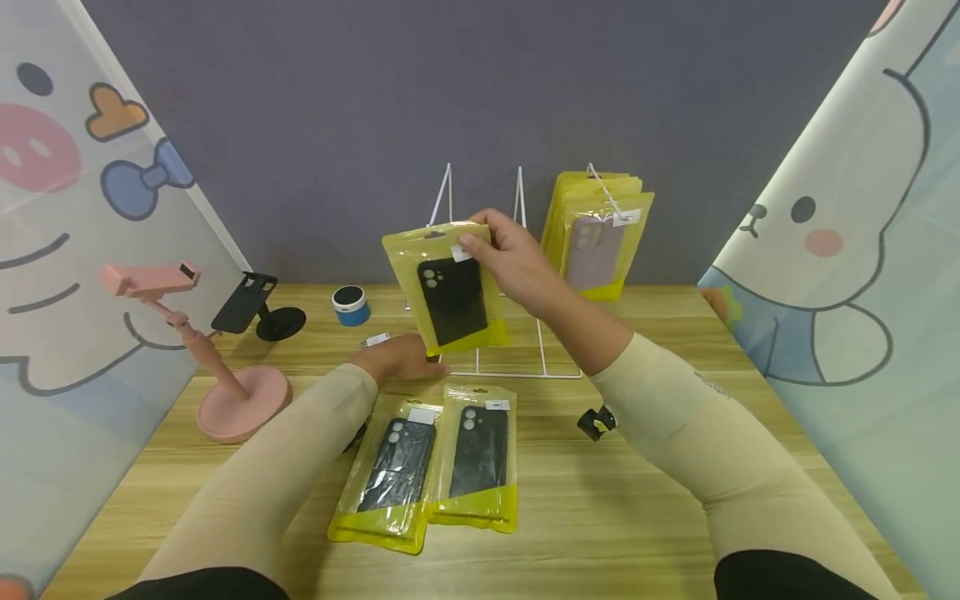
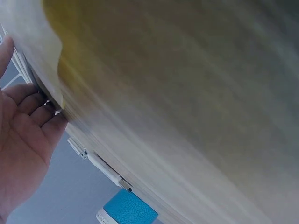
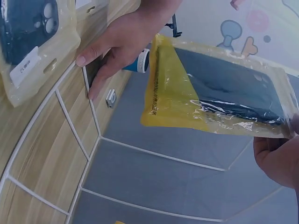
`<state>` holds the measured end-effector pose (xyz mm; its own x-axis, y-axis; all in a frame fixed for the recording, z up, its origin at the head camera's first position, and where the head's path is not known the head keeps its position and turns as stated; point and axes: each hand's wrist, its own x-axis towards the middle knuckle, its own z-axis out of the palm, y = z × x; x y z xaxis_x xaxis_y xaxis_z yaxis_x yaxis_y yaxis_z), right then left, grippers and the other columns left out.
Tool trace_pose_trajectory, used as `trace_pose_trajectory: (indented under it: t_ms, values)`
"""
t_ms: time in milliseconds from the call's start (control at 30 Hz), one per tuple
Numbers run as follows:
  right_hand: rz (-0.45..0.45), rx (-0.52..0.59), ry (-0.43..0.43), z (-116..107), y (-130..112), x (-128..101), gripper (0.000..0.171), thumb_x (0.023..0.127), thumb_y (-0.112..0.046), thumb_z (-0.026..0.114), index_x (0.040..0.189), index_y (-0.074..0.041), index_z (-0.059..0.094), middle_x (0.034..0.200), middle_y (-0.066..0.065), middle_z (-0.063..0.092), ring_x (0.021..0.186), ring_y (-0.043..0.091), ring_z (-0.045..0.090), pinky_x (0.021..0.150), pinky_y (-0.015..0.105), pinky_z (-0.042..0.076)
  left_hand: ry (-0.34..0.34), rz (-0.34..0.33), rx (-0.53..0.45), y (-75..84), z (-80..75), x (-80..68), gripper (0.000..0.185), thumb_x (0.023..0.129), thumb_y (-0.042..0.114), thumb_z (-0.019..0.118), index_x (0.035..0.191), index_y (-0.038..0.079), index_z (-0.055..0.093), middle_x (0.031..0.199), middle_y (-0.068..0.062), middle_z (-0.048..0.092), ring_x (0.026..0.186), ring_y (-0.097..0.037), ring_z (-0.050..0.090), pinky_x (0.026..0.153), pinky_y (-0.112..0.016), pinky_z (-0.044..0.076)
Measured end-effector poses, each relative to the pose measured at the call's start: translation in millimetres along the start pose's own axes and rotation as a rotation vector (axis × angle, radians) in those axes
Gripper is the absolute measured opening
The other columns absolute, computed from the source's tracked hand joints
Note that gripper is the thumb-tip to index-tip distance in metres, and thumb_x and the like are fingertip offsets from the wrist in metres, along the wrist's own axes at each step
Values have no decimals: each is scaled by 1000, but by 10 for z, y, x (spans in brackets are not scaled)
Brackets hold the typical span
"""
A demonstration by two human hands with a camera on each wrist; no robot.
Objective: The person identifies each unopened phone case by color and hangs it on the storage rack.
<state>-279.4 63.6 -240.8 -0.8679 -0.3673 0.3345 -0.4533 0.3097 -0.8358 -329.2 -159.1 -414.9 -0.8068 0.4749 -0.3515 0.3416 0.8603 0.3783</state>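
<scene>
In the head view my right hand [image 1: 517,258] pinches the upper corner of a packaged phone case [image 1: 452,300], black in a clear and yellow pouch. It hangs in front of the white wire display rack [image 1: 517,375]. In the right wrist view the pouch [image 3: 229,88] extends sideways from those fingers. My left hand [image 1: 401,358] rests low at the rack's front left corner, thumb and fingers spread at the base wire [image 3: 91,105]. Its fingers bend slightly in the left wrist view. Two more packaged black phone cases [image 1: 397,462] [image 1: 480,450] lie side by side on the table in front.
Several packaged cases [image 1: 596,242], a lilac one foremost, hang on the rack's right hook. Left stand a pink phone stand [image 1: 243,404], a black phone stand [image 1: 281,323] and a blue-white round speaker [image 1: 350,306]. A small black clip-like object [image 1: 596,423] lies right on the wooden table.
</scene>
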Motion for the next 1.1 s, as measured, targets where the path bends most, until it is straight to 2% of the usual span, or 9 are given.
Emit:
trace_pose_trajectory:
  t_ms: [133,200,233,400,533,667,867,1100]
  values:
    - [28,23,49,78,34,111,19,101,-30,55,112,-15,57,80,4,43,72,20,41,65,30,38,-34,-54,40,6,-10,-11,77,91,63,57,153,22,36,148,-15,47,135,-34,46,110,-52,38]
    - [48,29,76,114,63,174,18,101,-29,55,111,-14,57,82,4,45,74,19,42,66,30,38,-39,-50,75,2,-12,-10,84,92,64,54,158,25,21,157,-14,36,143,-35,36,115,-53,33]
    - [59,33,91,127,83,207,18,101,-29,56,111,-14,57,83,3,46,75,19,43,67,30,39,-41,-44,83,1,-14,-7,84,92,64,53,159,25,19,158,-13,33,144,-36,32,116,-54,30]
    - [108,20,156,147,219,407,22,100,-30,57,115,-14,57,94,2,55,86,18,50,74,30,43,-34,-5,118,-12,-3,13,85,94,63,51,159,23,16,164,-7,16,151,-30,18,121,-50,22]
    - [134,64,203,141,313,598,24,100,-26,57,118,-9,56,106,4,60,93,17,55,79,28,47,-28,37,129,-11,2,21,84,95,61,50,159,19,16,166,-1,5,152,-28,12,122,-49,19]
    - [141,80,254,135,361,783,26,100,-21,58,120,-4,55,109,8,61,93,15,55,79,25,47,-24,32,132,-10,-3,8,84,95,61,50,159,19,15,166,0,5,152,-28,12,122,-49,20]
    - [152,53,338,99,424,1026,24,100,-17,59,117,-1,55,104,6,57,90,15,52,77,23,44,-23,39,138,-12,-10,-1,84,95,61,50,159,18,16,166,-1,6,152,-27,12,122,-48,19]
    - [219,-103,372,24,445,1252,27,102,-25,55,119,-5,54,112,7,57,97,17,52,82,27,44,-25,30,124,-7,-14,-6,85,95,61,52,159,19,16,166,0,7,152,-26,12,122,-47,19]
